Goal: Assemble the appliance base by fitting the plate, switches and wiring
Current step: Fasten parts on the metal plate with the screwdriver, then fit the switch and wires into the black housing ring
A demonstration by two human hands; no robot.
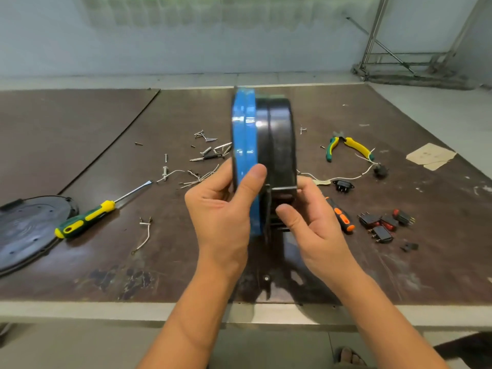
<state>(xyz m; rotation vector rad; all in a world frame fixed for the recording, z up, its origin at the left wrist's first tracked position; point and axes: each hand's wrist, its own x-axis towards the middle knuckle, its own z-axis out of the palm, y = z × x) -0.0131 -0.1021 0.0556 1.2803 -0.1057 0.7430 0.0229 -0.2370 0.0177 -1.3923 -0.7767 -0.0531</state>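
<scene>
The appliance base (277, 139), black with a blue rim (243, 134), stands on its edge at the table's middle. My left hand (223, 206) grips the blue rim, thumb across its near side. My right hand (311, 222) holds the black side low down, thumb pressed by a rectangular opening. A round black plate (26, 230) lies flat at the far left. Several red-and-black switches (383, 222) lie to the right. Loose white wires (145, 235) and metal terminals (207, 153) are scattered behind and left of the base.
A yellow-green screwdriver (87, 217) lies left of my hands, an orange-black one (343, 217) just right of them. Yellow-green pliers (346, 146) and a black socket (343, 185) on a white wire sit at the right. A paper scrap (430, 155) lies far right.
</scene>
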